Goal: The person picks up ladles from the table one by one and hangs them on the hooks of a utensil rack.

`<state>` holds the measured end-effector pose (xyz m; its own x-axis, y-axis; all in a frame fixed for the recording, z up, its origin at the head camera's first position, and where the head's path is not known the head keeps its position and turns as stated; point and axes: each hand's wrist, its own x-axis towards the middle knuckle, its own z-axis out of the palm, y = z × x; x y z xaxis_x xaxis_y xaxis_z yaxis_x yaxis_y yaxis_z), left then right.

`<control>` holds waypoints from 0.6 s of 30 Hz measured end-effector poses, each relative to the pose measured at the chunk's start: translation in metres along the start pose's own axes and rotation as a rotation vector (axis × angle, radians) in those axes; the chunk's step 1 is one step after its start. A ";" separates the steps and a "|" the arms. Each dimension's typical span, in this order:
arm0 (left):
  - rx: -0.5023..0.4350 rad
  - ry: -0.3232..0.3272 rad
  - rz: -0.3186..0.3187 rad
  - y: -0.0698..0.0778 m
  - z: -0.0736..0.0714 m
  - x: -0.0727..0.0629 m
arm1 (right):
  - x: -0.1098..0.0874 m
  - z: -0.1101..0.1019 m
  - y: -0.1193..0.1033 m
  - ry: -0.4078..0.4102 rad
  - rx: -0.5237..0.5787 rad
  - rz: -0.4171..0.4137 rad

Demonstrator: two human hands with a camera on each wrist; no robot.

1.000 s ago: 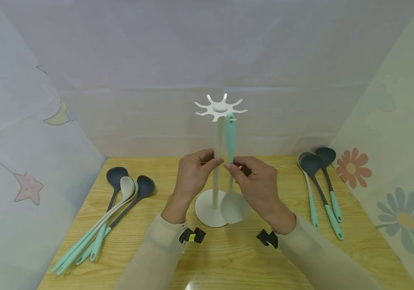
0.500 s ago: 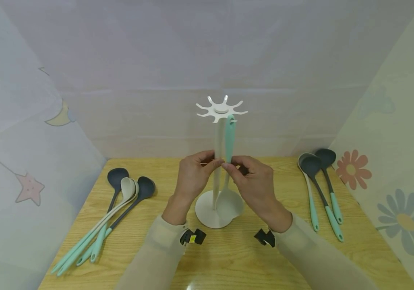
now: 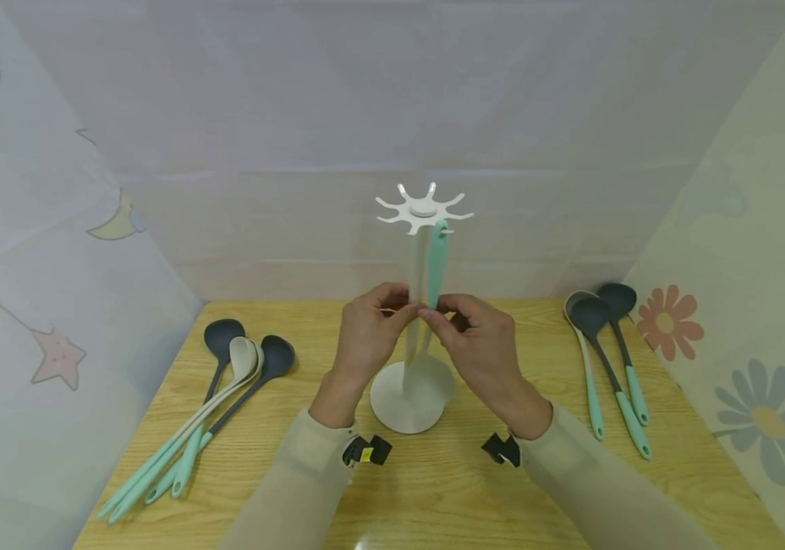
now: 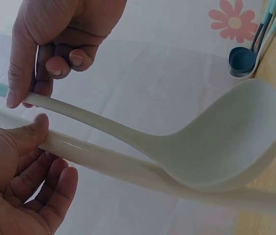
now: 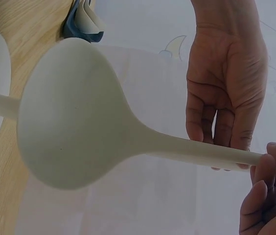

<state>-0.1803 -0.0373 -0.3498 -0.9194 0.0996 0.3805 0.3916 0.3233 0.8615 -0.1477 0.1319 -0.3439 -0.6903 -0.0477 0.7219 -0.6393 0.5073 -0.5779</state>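
Note:
A white utensil stand (image 3: 417,263) with a ring of hooks at its top and a round base rises from the table. From one front-right hook hangs a cream ladle (image 4: 226,142), its mint handle end up and its bowl down, close to the pole. The left hand (image 3: 368,332) holds the pole at mid-height between thumb and fingers. Just beside it, the right hand (image 3: 482,340) pinches the ladle where the mint handle meets the cream shaft. In the left wrist view the bowl overlaps the pole; whether they touch I cannot tell.
On the wooden table (image 3: 420,504), several cream and dark ladles (image 3: 217,405) lie crossed at the left. More dark and cream ladles (image 3: 605,344) lie at the right edge. Patterned cloth walls (image 3: 296,229) enclose the back and sides.
The ladle's bowl has swung left, from the right side of the stand's base to in front of the pole. The right hand has shifted slightly left; the left hand stays on the pole.

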 end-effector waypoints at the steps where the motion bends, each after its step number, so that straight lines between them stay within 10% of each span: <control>1: 0.000 0.000 0.000 0.000 0.000 0.000 | 0.000 0.000 0.000 0.000 -0.004 0.000; 18: 0.015 0.001 0.026 0.000 0.002 -0.001 | 0.001 -0.001 0.001 -0.020 -0.044 -0.008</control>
<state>-0.1796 -0.0358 -0.3507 -0.9087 0.1070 0.4035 0.4151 0.3342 0.8462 -0.1489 0.1333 -0.3435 -0.6919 -0.0688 0.7187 -0.6300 0.5437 -0.5545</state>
